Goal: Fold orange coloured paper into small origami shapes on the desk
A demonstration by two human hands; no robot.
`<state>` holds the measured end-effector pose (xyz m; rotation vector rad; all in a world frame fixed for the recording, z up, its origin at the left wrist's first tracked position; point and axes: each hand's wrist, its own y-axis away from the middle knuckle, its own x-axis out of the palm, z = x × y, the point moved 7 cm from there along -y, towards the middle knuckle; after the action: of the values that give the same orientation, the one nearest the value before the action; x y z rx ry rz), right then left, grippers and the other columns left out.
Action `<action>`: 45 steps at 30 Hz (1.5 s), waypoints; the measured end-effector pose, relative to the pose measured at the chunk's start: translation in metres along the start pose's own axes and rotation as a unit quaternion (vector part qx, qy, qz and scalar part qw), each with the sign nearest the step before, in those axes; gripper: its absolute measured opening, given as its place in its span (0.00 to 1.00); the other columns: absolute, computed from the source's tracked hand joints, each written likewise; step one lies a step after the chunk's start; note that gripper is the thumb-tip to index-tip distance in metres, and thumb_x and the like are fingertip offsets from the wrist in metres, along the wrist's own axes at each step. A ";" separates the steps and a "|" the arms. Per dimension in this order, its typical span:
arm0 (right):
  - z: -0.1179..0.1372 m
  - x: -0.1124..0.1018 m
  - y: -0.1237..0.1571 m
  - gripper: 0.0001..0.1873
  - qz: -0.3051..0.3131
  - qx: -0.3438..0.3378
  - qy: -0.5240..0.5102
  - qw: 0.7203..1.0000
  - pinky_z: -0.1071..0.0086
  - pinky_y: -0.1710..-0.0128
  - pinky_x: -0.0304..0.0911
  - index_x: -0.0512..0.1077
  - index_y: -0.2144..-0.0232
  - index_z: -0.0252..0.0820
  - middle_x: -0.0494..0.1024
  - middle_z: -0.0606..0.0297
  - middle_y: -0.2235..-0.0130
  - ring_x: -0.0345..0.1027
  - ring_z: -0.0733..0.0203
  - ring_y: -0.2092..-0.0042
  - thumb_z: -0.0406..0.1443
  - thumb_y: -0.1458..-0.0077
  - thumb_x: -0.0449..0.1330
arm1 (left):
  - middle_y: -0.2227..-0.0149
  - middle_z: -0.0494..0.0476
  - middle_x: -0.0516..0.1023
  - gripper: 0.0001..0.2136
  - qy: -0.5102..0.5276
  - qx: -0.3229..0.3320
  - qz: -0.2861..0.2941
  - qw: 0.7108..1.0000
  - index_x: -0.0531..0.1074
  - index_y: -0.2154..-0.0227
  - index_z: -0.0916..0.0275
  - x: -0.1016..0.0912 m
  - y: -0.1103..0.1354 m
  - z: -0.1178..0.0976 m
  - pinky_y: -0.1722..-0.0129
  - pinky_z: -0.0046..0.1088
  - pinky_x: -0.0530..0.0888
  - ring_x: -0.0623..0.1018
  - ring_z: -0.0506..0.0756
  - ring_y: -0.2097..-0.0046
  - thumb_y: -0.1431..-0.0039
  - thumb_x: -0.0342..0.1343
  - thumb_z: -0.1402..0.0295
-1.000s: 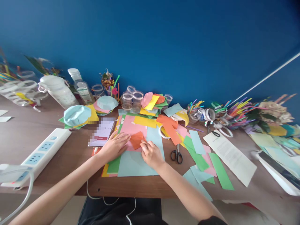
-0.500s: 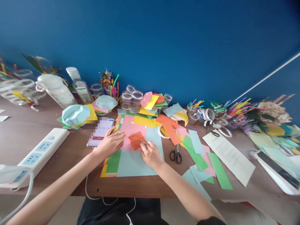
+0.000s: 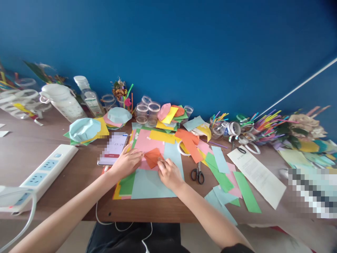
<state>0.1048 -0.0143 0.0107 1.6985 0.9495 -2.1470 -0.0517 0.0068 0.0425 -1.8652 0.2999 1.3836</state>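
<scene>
A folded orange paper (image 3: 152,158) lies on the layered coloured sheets in the middle of the table, over a pink sheet (image 3: 143,140) and a light blue sheet (image 3: 151,186). My right hand (image 3: 170,174) has its fingers closed on the orange paper's right corner. My left hand (image 3: 130,160) rests with fingers stretched out, their tips at the paper's left edge. A yellow strip (image 3: 163,136) lies above it across the sheets. Just left of my left hand is a phone (image 3: 113,149) with a running timer.
Black-handled scissors (image 3: 197,175) lie right of the sheets, near a roll of white tape (image 3: 183,148) and scattered paper strips (image 3: 219,172). A white power strip (image 3: 48,172) is at left. Clear plastic cups (image 3: 147,112), folded paper shapes (image 3: 85,130) and a white bottle (image 3: 63,100) line the wall.
My left hand has shifted slightly right, bringing its fingertips to the orange paper's left edge. My right hand has stayed at the right corner.
</scene>
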 end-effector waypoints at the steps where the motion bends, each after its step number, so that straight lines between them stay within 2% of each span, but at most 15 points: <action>1: 0.000 0.000 0.000 0.20 0.000 0.001 -0.001 1.000 0.63 0.58 0.66 0.67 0.50 0.38 0.73 0.56 0.49 0.63 0.53 0.55 0.28 0.46 0.53 | 0.58 0.53 0.79 0.12 -0.006 0.002 0.003 1.000 0.73 0.59 0.58 0.000 0.000 0.000 0.38 0.50 0.51 0.75 0.56 0.53 0.37 0.46 0.72; 8: 0.000 -0.001 0.000 0.18 0.003 0.005 0.001 1.000 0.63 0.57 0.66 0.68 0.51 0.38 0.73 0.58 0.48 0.64 0.53 0.54 0.29 0.46 0.53 | 0.60 0.53 0.79 0.12 -0.032 0.018 0.015 0.999 0.74 0.61 0.59 -0.002 -0.001 -0.003 0.38 0.51 0.50 0.75 0.57 0.54 0.38 0.45 0.74; 13: 0.000 -0.002 0.000 0.18 0.013 0.008 -0.006 1.000 0.63 0.58 0.66 0.69 0.52 0.38 0.72 0.57 0.48 0.64 0.53 0.54 0.29 0.46 0.53 | 0.61 0.54 0.79 0.14 -0.037 0.005 0.015 0.999 0.74 0.63 0.59 -0.007 -0.005 -0.006 0.38 0.51 0.50 0.75 0.56 0.55 0.38 0.43 0.75; 17: 0.001 -0.003 -0.001 0.19 0.017 0.008 -0.010 1.000 0.62 0.58 0.66 0.68 0.51 0.39 0.72 0.57 0.47 0.64 0.53 0.54 0.29 0.46 0.53 | 0.52 0.60 0.76 0.15 -0.016 -0.006 0.022 1.000 0.71 0.53 0.61 0.003 -0.006 -0.014 0.39 0.50 0.53 0.74 0.58 0.50 0.36 0.41 0.72; 22: 0.002 -0.004 -0.002 0.17 0.004 0.009 0.003 1.000 0.63 0.58 0.66 0.69 0.53 0.39 0.72 0.58 0.48 0.64 0.54 0.56 0.28 0.45 0.52 | 0.40 0.67 0.63 0.23 0.006 0.004 0.105 0.994 0.58 0.41 0.68 0.034 0.000 -0.030 0.40 0.40 0.60 0.63 0.61 0.39 0.34 0.42 0.60; 25: 0.002 -0.005 -0.001 0.15 -0.010 0.005 0.003 1.000 0.63 0.57 0.66 0.69 0.54 0.38 0.73 0.59 0.48 0.64 0.54 0.56 0.29 0.44 0.51 | 0.36 0.66 0.55 0.28 0.021 0.004 0.134 0.991 0.50 0.37 0.67 0.037 0.004 -0.033 0.39 0.38 0.58 0.55 0.61 0.35 0.35 0.42 0.56; 28: -0.001 -0.008 -0.002 0.15 -0.020 0.010 -0.020 1.000 0.64 0.56 0.65 0.69 0.54 0.38 0.74 0.59 0.50 0.65 0.55 0.56 0.29 0.43 0.51 | 0.35 0.64 0.51 0.29 0.031 0.012 0.157 0.987 0.46 0.35 0.62 0.034 0.005 -0.033 0.38 0.41 0.56 0.51 0.61 0.34 0.35 0.41 0.55; 31: -0.005 -0.011 -0.008 0.15 -0.022 0.026 -0.053 0.998 0.65 0.55 0.65 0.68 0.53 0.39 0.75 0.59 0.52 0.65 0.56 0.55 0.29 0.42 0.50 | 0.34 0.63 0.47 0.27 0.034 0.021 0.166 0.985 0.48 0.36 0.58 0.032 0.005 -0.034 0.39 0.45 0.56 0.49 0.63 0.34 0.35 0.42 0.56; 36: -0.004 -0.009 -0.020 0.17 -0.022 0.022 -0.067 0.997 0.61 0.52 0.63 0.66 0.49 0.38 0.74 0.56 0.51 0.63 0.54 0.51 0.33 0.40 0.50 | 0.33 0.60 0.43 0.23 0.056 0.020 0.139 0.988 0.57 0.39 0.54 0.029 0.006 -0.034 0.39 0.48 0.56 0.50 0.64 0.34 0.36 0.45 0.56; 40: -0.006 -0.004 -0.021 0.17 -0.011 0.033 -0.044 0.998 0.58 0.52 0.61 0.66 0.49 0.38 0.74 0.56 0.50 0.61 0.51 0.48 0.36 0.40 0.51 | 0.33 0.59 0.41 0.24 0.062 0.018 0.151 0.986 0.55 0.39 0.50 0.028 0.007 -0.034 0.40 0.55 0.54 0.50 0.66 0.34 0.37 0.47 0.55; 45: -0.016 -0.009 -0.018 0.17 -0.003 0.054 -0.013 0.998 0.58 0.53 0.59 0.66 0.50 0.40 0.74 0.56 0.50 0.62 0.50 0.50 0.38 0.41 0.52 | 0.33 0.58 0.41 0.24 0.068 0.020 0.157 0.985 0.56 0.39 0.48 0.026 0.007 -0.034 0.40 0.56 0.52 0.49 0.67 0.34 0.38 0.48 0.54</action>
<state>0.1094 0.0073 0.0230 1.7134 0.8480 -2.2570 -0.0217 -0.0155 0.0199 -1.9421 0.7124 1.4421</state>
